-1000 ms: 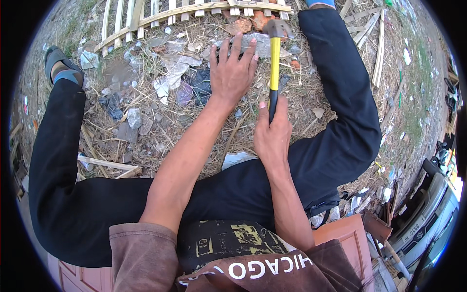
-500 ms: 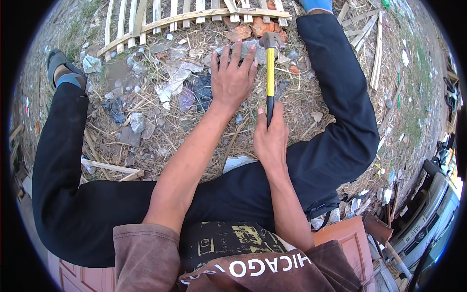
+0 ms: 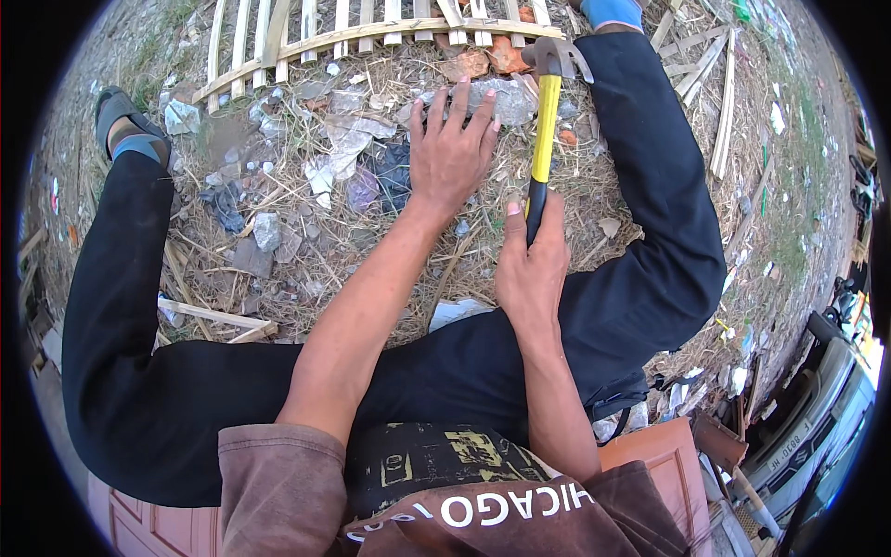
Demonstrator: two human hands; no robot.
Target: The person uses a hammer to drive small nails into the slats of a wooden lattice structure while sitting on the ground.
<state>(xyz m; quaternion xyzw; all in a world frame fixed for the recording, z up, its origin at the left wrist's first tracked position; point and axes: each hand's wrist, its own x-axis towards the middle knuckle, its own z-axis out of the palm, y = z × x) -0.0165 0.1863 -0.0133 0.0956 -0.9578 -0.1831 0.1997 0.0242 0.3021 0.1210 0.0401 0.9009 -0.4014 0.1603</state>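
My right hand (image 3: 534,269) is wrapped round the black grip of a claw hammer (image 3: 546,130) with a yellow shaft. The hammer's steel head is raised near the right end of a grey stone slab (image 3: 510,100). My left hand (image 3: 452,153) lies palm down, fingers spread, its fingertips at the left part of that slab. Whether anything small lies under those fingertips is hidden. Just beyond are orange brick pieces (image 3: 506,56) and a wooden slatted frame (image 3: 371,30), its thin strips joined by a crosswise strip.
My outstretched legs in black trousers (image 3: 650,167) flank the work area. Dry grass, rubble and crumpled plastic (image 3: 394,174) cover the ground between them. Loose wooden strips (image 3: 726,102) lie at the right. A reddish panelled board (image 3: 659,455) is behind me, and a vehicle (image 3: 807,427) stands at the lower right.
The hammer has risen and swung slightly right, its head now tilted and larger in view. My left hand keeps its place by the slab, while the whole view has shifted a little.
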